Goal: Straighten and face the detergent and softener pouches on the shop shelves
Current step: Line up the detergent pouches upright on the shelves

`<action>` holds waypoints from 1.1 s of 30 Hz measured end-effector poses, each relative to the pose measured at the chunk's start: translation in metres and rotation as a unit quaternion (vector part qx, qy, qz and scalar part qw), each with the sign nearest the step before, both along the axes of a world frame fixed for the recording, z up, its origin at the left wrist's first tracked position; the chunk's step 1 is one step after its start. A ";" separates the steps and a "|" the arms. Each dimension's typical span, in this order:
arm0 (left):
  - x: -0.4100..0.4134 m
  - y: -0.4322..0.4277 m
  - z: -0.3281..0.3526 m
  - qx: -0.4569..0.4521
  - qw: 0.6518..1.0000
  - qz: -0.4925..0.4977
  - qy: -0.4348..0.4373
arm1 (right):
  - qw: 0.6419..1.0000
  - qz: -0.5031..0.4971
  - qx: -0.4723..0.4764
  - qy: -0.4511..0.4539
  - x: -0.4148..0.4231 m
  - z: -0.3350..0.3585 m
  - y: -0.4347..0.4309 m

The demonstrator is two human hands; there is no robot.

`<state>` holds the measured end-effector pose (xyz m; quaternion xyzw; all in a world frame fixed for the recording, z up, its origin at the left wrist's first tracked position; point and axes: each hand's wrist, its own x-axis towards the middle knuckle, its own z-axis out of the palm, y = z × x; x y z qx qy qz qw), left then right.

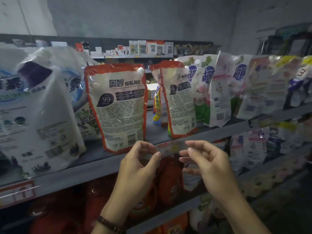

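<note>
A dim shop aisle with a grey wall (135, 17) behind and a far rack of small boxed goods (148, 48) under it. Nearer, a dark shelf (84, 171) runs across the view, slanting up to the right, and carries a row of standing pouches. At the left is a large white pouch (38, 112), tilted and with its cap toward the top left. Next to it stands a red-bordered pouch (118, 107), upright at the shelf's front edge, its printed back side with small text and a barcode turned outward. A gap separates it from a second red-bordered pouch (180, 102), also showing its back and leaning slightly. Further right, flowered pouches (202, 92) stand crowded together at mixed angles, some face out and some back out. On the shelf below, red pouches (168, 179) show in shadow.

Both hands are raised in front of the shelf edge, below the gap between the two red-bordered pouches and touching neither. The left hand (135, 168), with a dark band (109, 224) on its wrist, has curled fingers, thumb and forefinger pinching the left end of a clear price label (170, 148) on the shelf edge. The right hand (209, 164), fingers likewise curled, pinches the label's right end
</note>
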<state>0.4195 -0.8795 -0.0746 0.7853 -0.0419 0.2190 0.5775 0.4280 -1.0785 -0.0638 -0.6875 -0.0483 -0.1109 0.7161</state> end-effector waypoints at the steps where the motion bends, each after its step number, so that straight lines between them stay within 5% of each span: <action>1: 0.003 -0.011 -0.003 0.002 1.000 0.002 0.002 | 1.000 0.003 -0.004 0.004 0.006 -0.002 -0.014; 13: 0.044 -0.122 -0.051 0.046 0.995 0.078 0.052 | 0.998 0.029 -0.014 0.054 0.077 -0.041 -0.134; 33: 0.119 -0.173 -0.119 0.057 0.980 0.077 0.174 | 0.990 0.049 0.028 0.130 0.130 -0.118 -0.167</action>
